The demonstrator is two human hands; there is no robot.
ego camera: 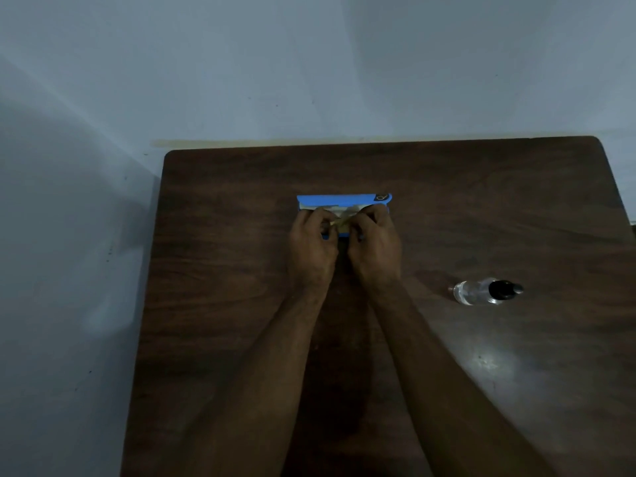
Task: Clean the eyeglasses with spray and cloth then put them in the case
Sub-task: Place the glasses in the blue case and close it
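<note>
a person's two bare hands meet over an open blue eyeglass case [344, 200] near the middle of a dark wooden table [223, 208]. the left hand [311, 247] and the right hand [375, 247] sit side by side, nearly touching. both have their fingers curled in, pinching a small yellowish cloth [339, 222] over the case's near edge. the case lies at 12 o'clock from the hands, with pale lining showing inside it. the eyeglasses cannot be made out in the dim light behind the fingers. a clear spray bottle [481, 291] with a black cap lies on its side at 4 o'clock from the hands, well apart from the case. a pale wall [309, 63] stands at the table's far edge.
</note>
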